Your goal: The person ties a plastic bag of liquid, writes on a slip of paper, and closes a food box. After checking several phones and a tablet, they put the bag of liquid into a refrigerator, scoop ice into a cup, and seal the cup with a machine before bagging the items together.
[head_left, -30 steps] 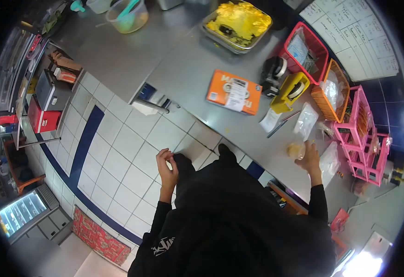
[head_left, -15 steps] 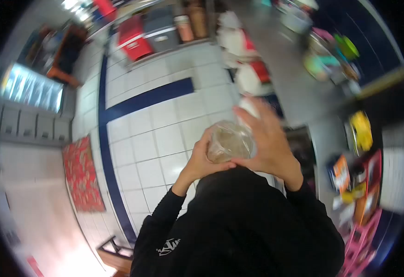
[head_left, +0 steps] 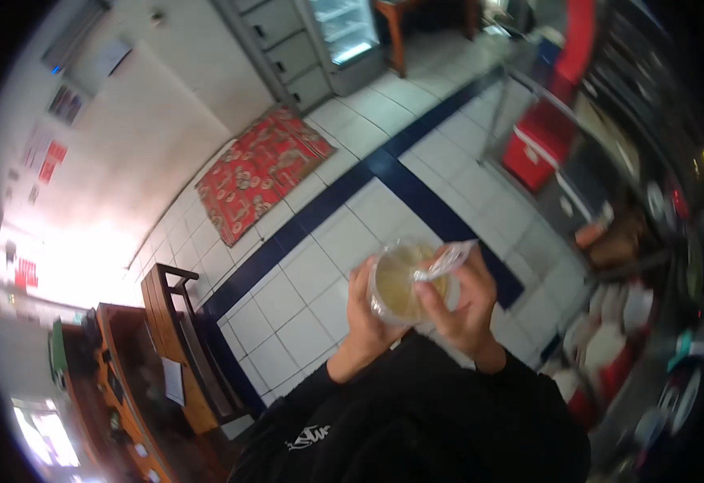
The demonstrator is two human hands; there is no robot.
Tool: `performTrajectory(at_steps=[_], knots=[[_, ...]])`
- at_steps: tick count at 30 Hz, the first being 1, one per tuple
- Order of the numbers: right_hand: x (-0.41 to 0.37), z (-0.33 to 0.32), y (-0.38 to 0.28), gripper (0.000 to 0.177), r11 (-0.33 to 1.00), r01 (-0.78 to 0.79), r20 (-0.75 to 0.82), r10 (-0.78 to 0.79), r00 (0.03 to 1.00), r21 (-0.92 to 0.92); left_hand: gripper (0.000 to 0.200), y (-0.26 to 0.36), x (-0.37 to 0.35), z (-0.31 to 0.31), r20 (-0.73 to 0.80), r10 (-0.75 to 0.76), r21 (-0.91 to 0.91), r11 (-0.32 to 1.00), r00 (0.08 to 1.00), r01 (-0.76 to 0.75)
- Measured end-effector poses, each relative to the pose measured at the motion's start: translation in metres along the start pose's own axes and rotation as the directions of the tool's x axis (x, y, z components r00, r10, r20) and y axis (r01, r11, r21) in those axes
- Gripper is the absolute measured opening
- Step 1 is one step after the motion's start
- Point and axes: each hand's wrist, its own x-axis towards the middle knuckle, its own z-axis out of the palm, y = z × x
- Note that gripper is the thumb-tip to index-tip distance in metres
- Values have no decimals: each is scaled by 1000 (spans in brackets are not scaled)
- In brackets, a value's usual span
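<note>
Left hand (head_left: 361, 315) cups the clear bag (head_left: 396, 291) from beneath, fingers curled round it, just down-right of the red mat (head_left: 262, 172). Right hand (head_left: 466, 310) pinches the twisted neck (head_left: 447, 260). Looks like sealing; next wants a tight, level twist.

Fisheye warp, dark vignette corners, blown-out glare at left, motion-blurred right edge

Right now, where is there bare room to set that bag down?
The left hand and right hand hold the bag. Bare tiles lie between the blue stripe and the hands, and beside the red mat. The bench has some bare wood. Past the red box, the right side is crowded.
</note>
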Motion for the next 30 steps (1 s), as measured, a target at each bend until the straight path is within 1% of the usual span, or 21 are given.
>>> performTrajectory(at_steps=[1,2,4,6,7,10,11,14,15,17,18,19,21,22,23,24,25,26,27,29,30], knots=[[33,12,11,18,998,60,79,-59,995,-11,97,-15,20,-5,36,-44,43,998,998,43],[61,24,21,19,992,120,153,-115,982,-28,97,-32,33,-9,10,-81,51,995,997,80],[116,50,62,19,974,224,263,-224,938,30,99,-74,57,-3,-26,-155,51,986,988,156],[165,75,100,17,977,196,366,-213,906,83,94,-108,94,-7,23,-172,37,985,985,171],[187,82,121,13,981,139,404,-182,896,134,91,-126,108,-2,59,-179,30,984,982,178],[238,101,190,11,941,-167,515,-8,857,294,80,-195,149,33,-4,-198,-101,975,980,197],[265,102,210,10,933,-157,538,-46,842,325,68,-214,174,47,-31,-237,-209,951,971,226],[343,89,256,13,823,-409,574,127,809,394,68,-275,257,89,-44,-160,-360,923,986,133],[372,75,272,17,843,-395,603,108,790,366,61,-285,292,108,-74,-184,-592,799,980,106],[426,46,302,19,859,-377,636,81,767,345,49,-309,369,126,101,28,-373,928,994,12],[450,34,316,20,864,-365,646,62,761,347,43,-322,407,134,214,129,-261,963,968,-70],[470,25,326,22,748,-522,656,155,739,411,37,-331,443,147,275,233,-244,955,933,-167],[508,12,364,24,757,-498,650,130,749,423,25,-353,507,183,377,434,-234,899,819,-369],[528,7,384,26,765,-485,649,118,751,423,23,-371,530,200,431,442,-255,896,786,-364],[555,2,405,32,780,-489,722,70,688,390,22,-390,552,218,477,450,-276,892,755,-357],[575,-1,431,32,730,-532,720,79,689,429,21,-409,577,239,514,462,-293,887,723,-358],[590,2,463,32,677,-568,720,82,689,467,24,-425,605,254,534,511,-291,859,674,-421],[608,9,495,32,611,-606,720,83,689,509,25,-449,629,273,559,521,-322,853,645,-410],[624,19,519,34,604,-612,665,174,726,511,25,-472,645,289,594,514,-351,858,619,-375],[676,18,554,38,402,-697,712,140,688,594,28,-516,679,315,648,486,-405,872,587,-275],[709,20,574,40,302,-720,729,105,677,625,26,-537,700,327,651,465,-375,884,600,-278]])
